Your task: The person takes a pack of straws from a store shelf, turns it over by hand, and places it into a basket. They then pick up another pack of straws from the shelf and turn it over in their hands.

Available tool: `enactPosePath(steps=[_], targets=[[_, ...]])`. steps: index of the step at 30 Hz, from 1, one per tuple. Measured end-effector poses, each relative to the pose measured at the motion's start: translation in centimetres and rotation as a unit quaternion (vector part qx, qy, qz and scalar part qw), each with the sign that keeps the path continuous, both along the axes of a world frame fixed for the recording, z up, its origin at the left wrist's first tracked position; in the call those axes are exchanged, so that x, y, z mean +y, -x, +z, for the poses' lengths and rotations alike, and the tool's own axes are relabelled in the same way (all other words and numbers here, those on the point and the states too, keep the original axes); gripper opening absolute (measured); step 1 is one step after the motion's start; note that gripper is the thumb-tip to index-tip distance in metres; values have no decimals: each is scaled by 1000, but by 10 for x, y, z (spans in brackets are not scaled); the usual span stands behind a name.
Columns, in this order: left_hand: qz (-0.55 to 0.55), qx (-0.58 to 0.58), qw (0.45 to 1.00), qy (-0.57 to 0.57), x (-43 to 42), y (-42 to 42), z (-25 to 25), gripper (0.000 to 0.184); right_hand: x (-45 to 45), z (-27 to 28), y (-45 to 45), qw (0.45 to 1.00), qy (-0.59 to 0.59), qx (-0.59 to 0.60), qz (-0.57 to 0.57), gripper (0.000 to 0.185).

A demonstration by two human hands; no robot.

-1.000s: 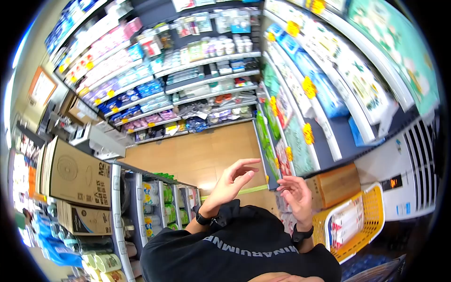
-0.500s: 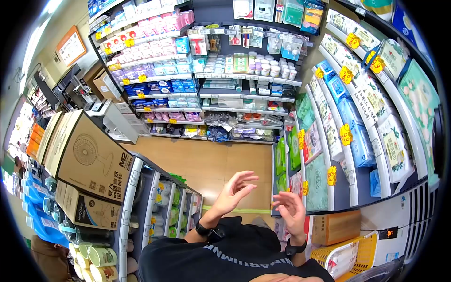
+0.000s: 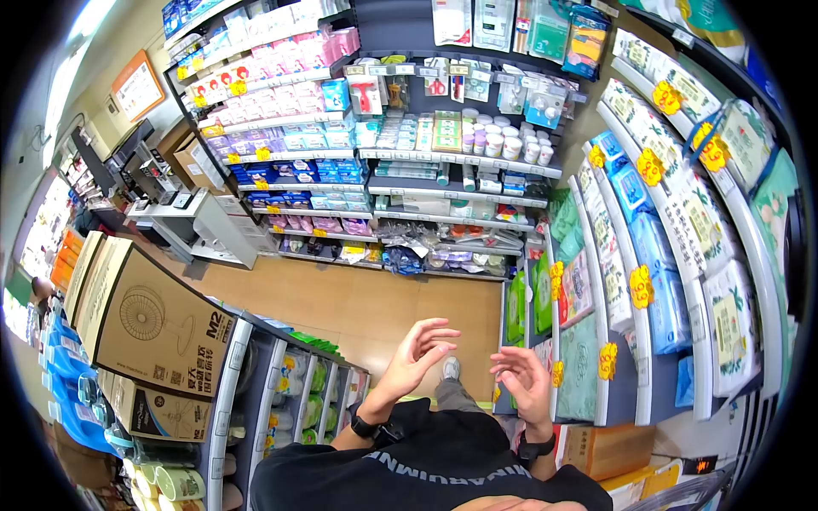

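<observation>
Since half a second ago, your shoe point(image 3: 451, 368) has come into sight between your hands, and the yellow basket point(image 3: 663, 479) has sunk to the bottom edge, too cut off for you to tell what it carries. Biggest is the right-hand shelving point(image 3: 700, 358), its yellow price tags point(image 3: 641, 287) fixed along the rails, presumably so they read from the aisle. Back shelving point(image 3: 426, 157) ahead takes smaller goods, among them white-lidded tubs point(image 3: 511, 146), contents hidden. Low shelving point(image 3: 228, 383) on your left bears a large fan carton point(image 3: 153, 319) beside a smaller carton point(image 3: 166, 413), probably up there because they are too bulky for the shelves; you cannot see inside either. Green packs point(image 3: 542, 296) stand in the right-hand shelving, near your right hand point(image 3: 524, 381), likely faced outward for display. Your left hand point(image 3: 417, 351) and right are raised apart, fingers loosely curled with wide gaps to the thumbs, neither holding anything
</observation>
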State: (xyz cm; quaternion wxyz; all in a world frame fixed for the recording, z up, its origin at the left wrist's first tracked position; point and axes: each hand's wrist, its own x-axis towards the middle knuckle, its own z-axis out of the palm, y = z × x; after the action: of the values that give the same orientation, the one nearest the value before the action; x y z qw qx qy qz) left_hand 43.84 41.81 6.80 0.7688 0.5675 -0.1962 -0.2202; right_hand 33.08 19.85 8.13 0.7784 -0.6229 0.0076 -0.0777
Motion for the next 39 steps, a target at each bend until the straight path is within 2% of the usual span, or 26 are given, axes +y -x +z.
enactPosePath(steps=[10,21,31,37,39], targets=[[43,-32,999,-5,-67,-106,13,47,-66,12,-115,998,0,-51,32,36],[44,-31,998,22,-131,-184,0,44,-133,-4,-178,999,-15,-46,5,37],[148,-9,989,23,-119,-216,-16,38,-145,-15,-254,997,-16,-10,69,36],[167,39,984,50,-118,-258,-28,36,-144,-8,-303,997,2,-3,81,35],[166,22,985,51,-120,-280,-29,35,-146,-7,-323,997,22,-4,79,34]])
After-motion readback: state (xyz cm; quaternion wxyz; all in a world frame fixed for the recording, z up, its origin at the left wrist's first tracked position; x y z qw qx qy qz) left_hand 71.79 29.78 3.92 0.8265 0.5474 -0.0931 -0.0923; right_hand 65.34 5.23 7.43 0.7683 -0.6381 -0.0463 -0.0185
